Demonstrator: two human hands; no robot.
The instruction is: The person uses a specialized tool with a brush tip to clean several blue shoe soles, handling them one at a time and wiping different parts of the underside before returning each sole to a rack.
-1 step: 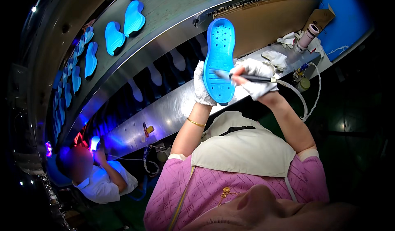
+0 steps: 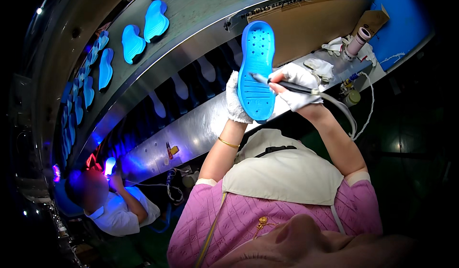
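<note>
Head view shows the left hand (image 2: 236, 104), gloved white, gripping a blue clog (image 2: 257, 72) by its left edge and holding it upright, sole toward the person, above the steel bench (image 2: 191, 129). The right hand (image 2: 297, 87), also gloved, is clenched around a dark pen tool (image 2: 282, 83) whose tip touches the sole near its middle; a grey hose (image 2: 343, 114) runs from the tool's rear down past the right forearm.

The clog is pinched on one side only, so I judge that pressure from the tip could twist it in the glove and send the tip skidding across the sole. The hose loops close by the right wrist and could drag on the tool or snag on the bench edge, pulling the tip off line.

Far and to the left, a conveyor (image 2: 201, 10) carries more blue soles (image 2: 156, 21) in a row. On the bench to the right lie spare gloves (image 2: 319, 67), a pink roll (image 2: 357, 41) and a small jar (image 2: 353, 97). Near left, another person (image 2: 114, 206) in a light shirt works under violet light, well apart from the hands. Nothing stands between the tool and the clog.
</note>
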